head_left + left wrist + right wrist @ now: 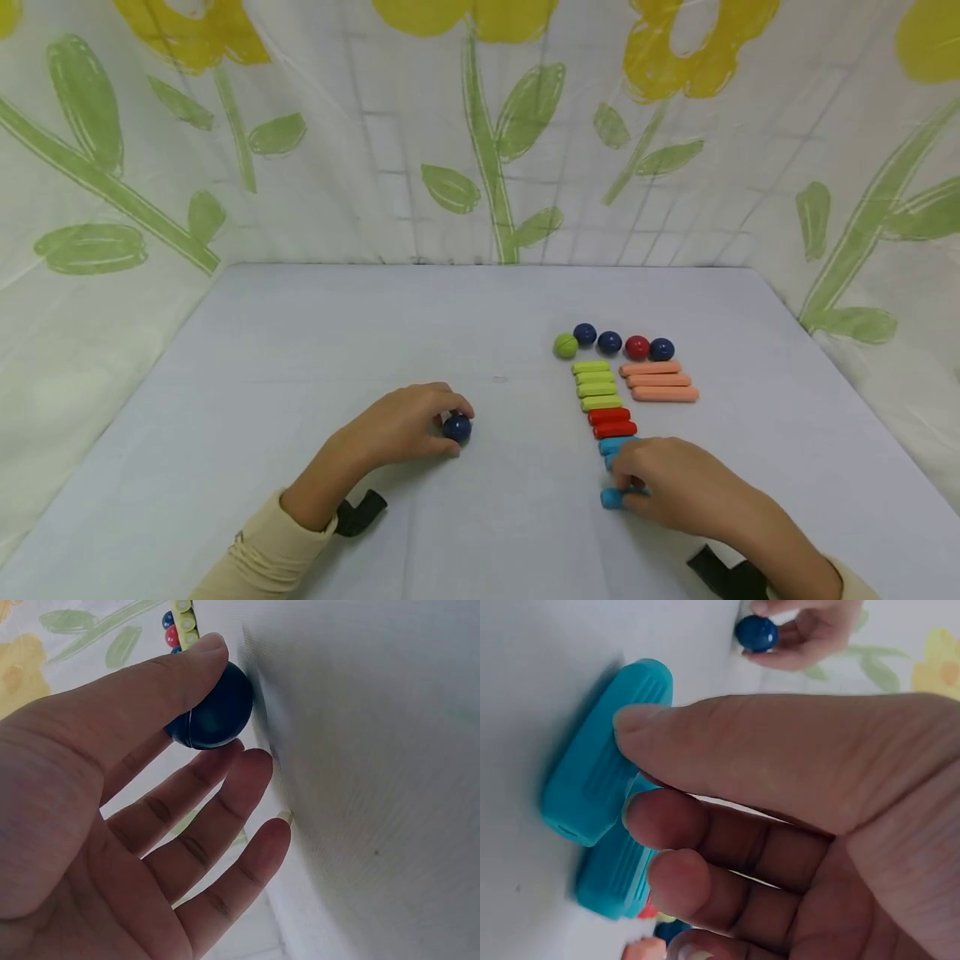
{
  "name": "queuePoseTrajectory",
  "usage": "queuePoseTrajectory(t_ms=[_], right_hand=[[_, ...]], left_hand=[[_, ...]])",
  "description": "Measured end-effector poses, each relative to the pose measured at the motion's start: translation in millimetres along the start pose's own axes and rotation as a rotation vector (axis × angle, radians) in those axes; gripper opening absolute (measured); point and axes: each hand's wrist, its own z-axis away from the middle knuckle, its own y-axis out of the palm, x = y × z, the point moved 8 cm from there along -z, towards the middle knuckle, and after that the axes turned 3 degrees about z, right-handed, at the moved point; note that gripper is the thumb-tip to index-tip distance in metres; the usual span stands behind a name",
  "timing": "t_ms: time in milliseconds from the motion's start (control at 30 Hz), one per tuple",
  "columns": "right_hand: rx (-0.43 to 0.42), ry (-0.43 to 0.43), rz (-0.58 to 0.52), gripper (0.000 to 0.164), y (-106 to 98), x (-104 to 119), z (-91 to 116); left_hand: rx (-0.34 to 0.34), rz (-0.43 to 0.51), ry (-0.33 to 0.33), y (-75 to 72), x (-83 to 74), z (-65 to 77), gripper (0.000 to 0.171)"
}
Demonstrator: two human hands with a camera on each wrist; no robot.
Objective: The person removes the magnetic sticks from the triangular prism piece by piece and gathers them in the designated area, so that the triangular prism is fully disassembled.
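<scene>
On the left of the table, my left hand [408, 423] holds a dark blue ball [457, 427] between thumb and fingers. In the left wrist view the thumb lies over the ball [214, 712], while the other fingers spread below it. My right hand [678, 483] pinches a ridged blue stick [611, 754] at the near end of a column of sticks. Another blue stick [615, 874] lies close beside it, by the fingertips. Partly covered by the hand, blue sticks [617, 445] continue that column beyond two red sticks [613, 429].
Farther up the column are several yellow-green sticks [596, 389]. To their right lie three orange sticks [663, 381]. A row behind holds a green ball [566, 346], dark blue balls [610, 342] and a red ball [637, 347]. A flowered curtain [300, 192] hangs behind the white table [337, 317].
</scene>
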Motion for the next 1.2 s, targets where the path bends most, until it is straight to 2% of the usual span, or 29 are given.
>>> queuePoseTrajectory(t_ms=[133, 267, 400, 533, 667, 800, 967, 1100, 1200], right_hand=[[-0.033, 0.005, 0.031, 0.02, -3.1, -4.8, 0.9], [-0.049, 0.055, 0.086, 0.02, -4.8, -11.4, -0.7], [-0.059, 0.093, 0.116, 0.022, -6.7, -12.6, -2.2], [-0.102, 0.036, 0.122, 0.022, -12.7, -1.6, -6.6], [-0.188, -0.037, 0.147, 0.02, -21.2, 15.8, -15.4], [-0.261, -0.098, 0.16, 0.033, -25.0, 29.1, -30.2], [-0.232, -0.129, 0.159, 0.047, -18.9, 31.2, -60.0], [-0.217, -0.159, 0.173, 0.039, -12.1, 28.5, -79.4], [-0.272, -0.178, 0.169, 0.031, -15.1, 27.0, -82.0]], left_hand=[[-0.01, 0.007, 0.007, -0.5, 0.2, 1.1, 0.04], [-0.005, 0.016, 0.02, -0.2, 0.0, 0.4, 0.045], [-0.002, 0.07, 0.043, -0.5, -0.4, -0.7, 0.051], [0.019, 0.204, 0.064, 0.6, 0.2, -1.4, 0.057], [0.06, 0.305, 0.088, 4.8, -0.4, -1.7, 0.059], [0.057, 0.275, 0.1, 5.1, -0.5, -1.6, 0.055], [0.036, 0.208, 0.106, 2.7, -1.1, -2.7, 0.049], [0.037, 0.187, 0.097, 3.7, -0.7, -3.9, 0.047], [0.039, 0.178, 0.094, 4.1, -0.9, -4.1, 0.046]])
